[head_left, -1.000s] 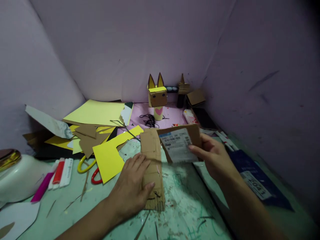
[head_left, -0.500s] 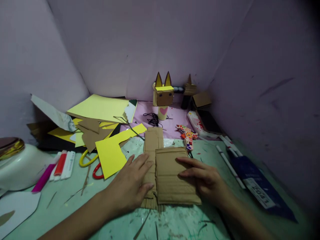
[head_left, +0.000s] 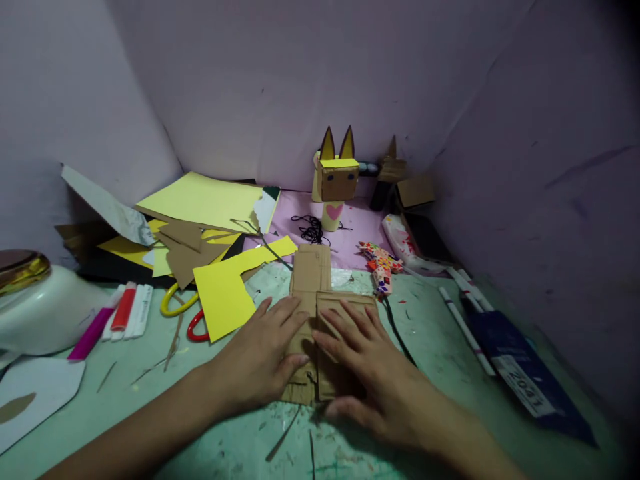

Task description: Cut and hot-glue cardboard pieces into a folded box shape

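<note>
A long strip of brown corrugated cardboard (head_left: pixel 310 272) lies flat on the green table (head_left: pixel 430 333), running away from me. A second, wider cardboard piece (head_left: pixel 345 305) lies flat beside it on the right, edge against edge. My left hand (head_left: pixel 260 357) presses palm down on the strip's near half, fingers spread. My right hand (head_left: pixel 367 363) lies palm down on the wider piece and covers most of it. Both hands press flat and grip nothing.
Yellow paper sheets (head_left: pixel 205 203) and brown scraps pile at the left. Scissors with yellow and red handles (head_left: pixel 183 313) lie under a yellow cut-out. Markers (head_left: pixel 117 317) and a white object (head_left: pixel 45 313) sit far left. A cardboard animal figure (head_left: pixel 336 180), black thread (head_left: pixel 311 230), a patterned glue gun (head_left: pixel 380 263).
The right hand brought the wider cardboard piece down from the air, laid it label side down beside the strip, then slid onto it and pressed. The left hand stayed on the strip.
</note>
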`<control>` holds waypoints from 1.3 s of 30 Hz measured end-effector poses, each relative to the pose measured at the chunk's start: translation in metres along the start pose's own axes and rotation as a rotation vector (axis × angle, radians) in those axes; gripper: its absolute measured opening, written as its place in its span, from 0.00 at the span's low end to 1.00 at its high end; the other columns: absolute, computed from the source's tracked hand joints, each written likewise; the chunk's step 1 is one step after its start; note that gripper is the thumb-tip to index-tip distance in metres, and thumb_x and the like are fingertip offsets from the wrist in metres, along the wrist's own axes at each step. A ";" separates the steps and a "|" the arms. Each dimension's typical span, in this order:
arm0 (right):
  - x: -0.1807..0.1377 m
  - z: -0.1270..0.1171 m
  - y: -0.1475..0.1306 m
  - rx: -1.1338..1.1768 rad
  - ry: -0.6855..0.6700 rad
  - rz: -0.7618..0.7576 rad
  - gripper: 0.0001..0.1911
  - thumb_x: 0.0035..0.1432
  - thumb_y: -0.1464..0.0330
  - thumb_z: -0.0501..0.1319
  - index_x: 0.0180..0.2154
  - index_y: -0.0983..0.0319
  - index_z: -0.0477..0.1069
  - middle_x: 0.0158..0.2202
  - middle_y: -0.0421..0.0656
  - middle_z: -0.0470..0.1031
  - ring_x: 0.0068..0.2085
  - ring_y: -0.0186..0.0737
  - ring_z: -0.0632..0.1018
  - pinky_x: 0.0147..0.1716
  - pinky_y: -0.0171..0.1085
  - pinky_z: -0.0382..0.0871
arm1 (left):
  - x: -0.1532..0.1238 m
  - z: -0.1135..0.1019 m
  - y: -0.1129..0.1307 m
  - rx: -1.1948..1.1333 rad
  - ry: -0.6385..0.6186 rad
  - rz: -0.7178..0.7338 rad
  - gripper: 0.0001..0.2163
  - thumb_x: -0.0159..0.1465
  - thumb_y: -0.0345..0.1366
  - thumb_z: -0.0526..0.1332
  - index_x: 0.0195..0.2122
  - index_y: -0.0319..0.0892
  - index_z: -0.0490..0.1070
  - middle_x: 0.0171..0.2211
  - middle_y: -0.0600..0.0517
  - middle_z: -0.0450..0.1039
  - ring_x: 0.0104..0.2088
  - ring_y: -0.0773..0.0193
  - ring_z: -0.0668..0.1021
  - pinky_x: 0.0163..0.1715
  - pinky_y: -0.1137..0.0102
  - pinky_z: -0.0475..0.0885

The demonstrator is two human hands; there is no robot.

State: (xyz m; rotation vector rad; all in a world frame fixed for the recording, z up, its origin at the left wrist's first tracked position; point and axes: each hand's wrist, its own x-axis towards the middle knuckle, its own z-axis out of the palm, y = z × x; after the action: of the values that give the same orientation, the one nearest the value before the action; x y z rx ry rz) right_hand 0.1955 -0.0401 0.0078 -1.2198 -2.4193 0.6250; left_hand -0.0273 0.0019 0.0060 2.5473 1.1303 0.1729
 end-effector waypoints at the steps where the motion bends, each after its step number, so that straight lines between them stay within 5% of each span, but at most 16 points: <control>1: 0.000 0.003 -0.001 0.007 -0.047 0.010 0.39 0.49 0.51 0.64 0.61 0.53 0.59 0.65 0.51 0.54 0.64 0.69 0.49 0.57 0.69 0.36 | 0.000 -0.001 0.000 0.003 -0.007 -0.002 0.24 0.62 0.39 0.55 0.59 0.37 0.59 0.62 0.38 0.56 0.63 0.49 0.58 0.60 0.47 0.51; 11: 0.001 0.016 0.006 -0.241 -0.161 0.140 0.43 0.56 0.44 0.50 0.64 0.62 0.48 0.67 0.51 0.44 0.65 0.65 0.44 0.56 0.71 0.37 | 0.000 -0.009 0.002 0.022 -0.059 0.003 0.23 0.62 0.38 0.55 0.58 0.37 0.60 0.63 0.40 0.55 0.63 0.53 0.58 0.62 0.50 0.50; 27: 0.001 0.021 0.000 -0.226 -0.142 0.044 0.37 0.61 0.51 0.50 0.63 0.66 0.50 0.66 0.52 0.49 0.66 0.55 0.49 0.60 0.64 0.39 | -0.001 -0.010 0.000 -0.035 -0.047 0.038 0.21 0.60 0.34 0.56 0.55 0.39 0.62 0.63 0.41 0.55 0.62 0.53 0.59 0.60 0.54 0.56; 31: -0.003 0.018 0.001 -0.154 -0.071 -0.021 0.29 0.64 0.58 0.50 0.61 0.67 0.54 0.64 0.55 0.56 0.64 0.52 0.56 0.60 0.61 0.45 | 0.000 -0.004 0.004 -0.033 -0.028 0.016 0.21 0.60 0.33 0.55 0.56 0.39 0.61 0.63 0.41 0.55 0.63 0.53 0.58 0.60 0.53 0.57; 34: -0.005 0.016 0.009 -0.155 0.144 0.023 0.19 0.63 0.66 0.51 0.53 0.67 0.64 0.57 0.56 0.67 0.59 0.51 0.65 0.58 0.59 0.53 | 0.001 -0.002 0.005 0.010 -0.028 0.023 0.21 0.60 0.32 0.55 0.56 0.40 0.61 0.63 0.40 0.55 0.63 0.51 0.58 0.61 0.49 0.53; 36: -0.005 0.016 0.015 -0.210 0.262 0.099 0.17 0.61 0.66 0.54 0.49 0.67 0.67 0.56 0.58 0.67 0.59 0.55 0.64 0.56 0.61 0.55 | 0.001 -0.002 0.005 0.026 -0.026 0.030 0.22 0.60 0.32 0.55 0.57 0.40 0.60 0.63 0.40 0.55 0.63 0.50 0.58 0.61 0.48 0.52; 39: -0.006 0.020 0.017 -0.254 0.219 0.179 0.21 0.60 0.65 0.55 0.53 0.65 0.65 0.60 0.57 0.62 0.62 0.60 0.58 0.55 0.67 0.51 | 0.000 -0.001 0.004 0.025 -0.032 0.020 0.24 0.61 0.33 0.55 0.59 0.40 0.58 0.64 0.39 0.51 0.64 0.50 0.55 0.61 0.48 0.52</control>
State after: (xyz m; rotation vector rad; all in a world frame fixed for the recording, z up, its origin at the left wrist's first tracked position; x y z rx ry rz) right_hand 0.2001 -0.0400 -0.0185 -1.5314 -2.2715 0.2195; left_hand -0.0246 0.0001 0.0081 2.5750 1.1020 0.1239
